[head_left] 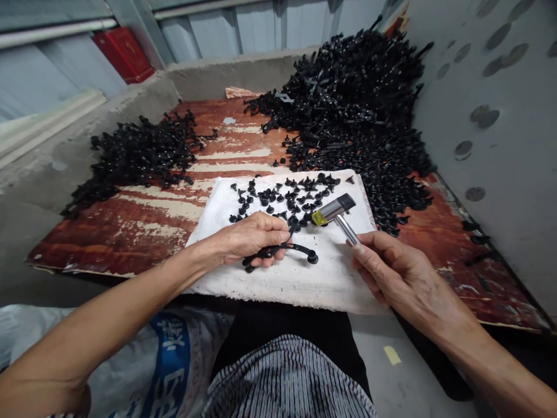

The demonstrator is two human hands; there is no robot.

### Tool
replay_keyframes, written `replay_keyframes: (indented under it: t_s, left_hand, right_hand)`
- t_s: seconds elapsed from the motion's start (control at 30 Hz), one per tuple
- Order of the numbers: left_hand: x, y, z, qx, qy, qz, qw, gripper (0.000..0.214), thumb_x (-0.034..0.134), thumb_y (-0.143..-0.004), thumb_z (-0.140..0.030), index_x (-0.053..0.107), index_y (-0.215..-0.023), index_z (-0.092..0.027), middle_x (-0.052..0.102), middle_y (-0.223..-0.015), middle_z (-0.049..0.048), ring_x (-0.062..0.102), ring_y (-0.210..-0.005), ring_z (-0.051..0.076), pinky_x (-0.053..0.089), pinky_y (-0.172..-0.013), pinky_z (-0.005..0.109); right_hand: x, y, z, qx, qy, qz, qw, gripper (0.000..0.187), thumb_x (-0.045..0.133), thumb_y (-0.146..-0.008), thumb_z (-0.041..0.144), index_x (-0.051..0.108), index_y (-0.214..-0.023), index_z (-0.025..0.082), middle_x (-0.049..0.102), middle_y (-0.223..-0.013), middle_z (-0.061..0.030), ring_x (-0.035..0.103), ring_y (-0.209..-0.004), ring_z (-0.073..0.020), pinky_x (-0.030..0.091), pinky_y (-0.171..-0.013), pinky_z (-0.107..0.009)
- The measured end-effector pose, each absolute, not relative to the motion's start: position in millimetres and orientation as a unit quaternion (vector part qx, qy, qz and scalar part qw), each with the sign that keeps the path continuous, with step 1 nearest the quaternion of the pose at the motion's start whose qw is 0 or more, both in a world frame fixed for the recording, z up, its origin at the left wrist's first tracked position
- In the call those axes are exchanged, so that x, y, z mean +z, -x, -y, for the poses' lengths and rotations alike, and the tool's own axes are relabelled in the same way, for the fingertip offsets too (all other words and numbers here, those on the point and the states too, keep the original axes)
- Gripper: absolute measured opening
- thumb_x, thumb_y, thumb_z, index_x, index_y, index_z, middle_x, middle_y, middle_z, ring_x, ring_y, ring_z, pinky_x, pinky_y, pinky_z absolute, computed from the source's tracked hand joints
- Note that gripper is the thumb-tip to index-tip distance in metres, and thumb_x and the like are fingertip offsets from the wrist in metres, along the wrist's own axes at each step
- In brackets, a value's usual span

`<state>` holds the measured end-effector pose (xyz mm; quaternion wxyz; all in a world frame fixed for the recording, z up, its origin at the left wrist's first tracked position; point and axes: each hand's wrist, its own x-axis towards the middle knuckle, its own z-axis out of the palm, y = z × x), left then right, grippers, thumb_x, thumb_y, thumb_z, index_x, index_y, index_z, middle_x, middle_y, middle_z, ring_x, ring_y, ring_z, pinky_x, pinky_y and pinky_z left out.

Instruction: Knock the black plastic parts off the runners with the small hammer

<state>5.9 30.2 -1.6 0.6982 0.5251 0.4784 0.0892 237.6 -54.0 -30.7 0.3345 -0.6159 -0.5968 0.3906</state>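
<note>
The left hand [250, 238] was at the middle of the frame, its grip closed on a black plastic strip [281, 250] with small round-headed studs, and its fingers hid part of that strip. The right hand [400, 273] was at the lower right, its grip closed on a small hammer [334, 212] with a metal handle, a grey head, a dark cap and a yellow label. The lower end of the handle disappeared into the fingers, so how far it ran could not be seen. The hammer head hung just above a white cloth [335, 278], which lay on a worktop [130, 244] of worn reddish wood with pale peeling streaks. Loose black plastic studs [282, 197] lay scattered across the upper part of the cloth, near the hammer head. Beyond it, a large tangled heap of black plastic pieces [352, 116] filled the upper right and a smaller heap [139, 154] sat at the left; their tangle made single pieces hard to tell apart. A grey wall [491, 116] with dark round marks rose on the right. At the bottom edge, cut off by the frame, were a white sack [169, 371] with blue print and a striped cloth [282, 377] over the person's lap.
</note>
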Motion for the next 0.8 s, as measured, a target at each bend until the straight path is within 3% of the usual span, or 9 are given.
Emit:
replay_keyframes:
  t_s: [0.33,0.53,0.8]
  left_hand:
    - [-1.5,-9.0,-32.0,0.087,-0.521,-0.483,0.698,0.024,0.048,-0.094,-0.011,0.055,-0.071,-0.013,0.058,-0.051,-0.0027,0.045,-0.031,0.003,0.029,-0.028,0.011]
    - [-4.3,-7.8,-32.8,0.092,-0.522,-0.467,0.707,0.02,0.056,-0.09,-0.015,0.056,-0.07,-0.013,0.059,-0.052,-0.0023,0.046,-0.032,0.003,0.03,-0.028,0.01]
    - [-3.5,-6.8,-32.0,0.081,-0.54,-0.473,0.692,0.02,0.052,-0.091,-0.016,0.056,-0.072,-0.014,0.058,-0.053,-0.0026,0.045,-0.032,0.003,0.03,-0.029,0.012]
  right_hand:
    - [-32.4,-238.8,52.8,0.406,0.606,0.592,0.344,0.021,0.047,-0.091,0.041,0.054,-0.085,0.022,0.044,-0.055,0.0066,0.035,-0.037,-0.0089,0.029,-0.032,-0.022]
    - [-32.6,-239.4,52.6,0.404,0.607,0.594,0.34,0.022,0.047,-0.09,0.042,0.054,-0.085,0.022,0.045,-0.055,0.0061,0.037,-0.037,-0.0096,0.03,-0.032,-0.023]
    - [-32.2,-238.0,53.6,0.405,0.609,0.593,0.337,0.021,0.047,-0.091,0.041,0.054,-0.086,0.022,0.043,-0.054,0.0068,0.035,-0.037,-0.0098,0.028,-0.033,-0.023]
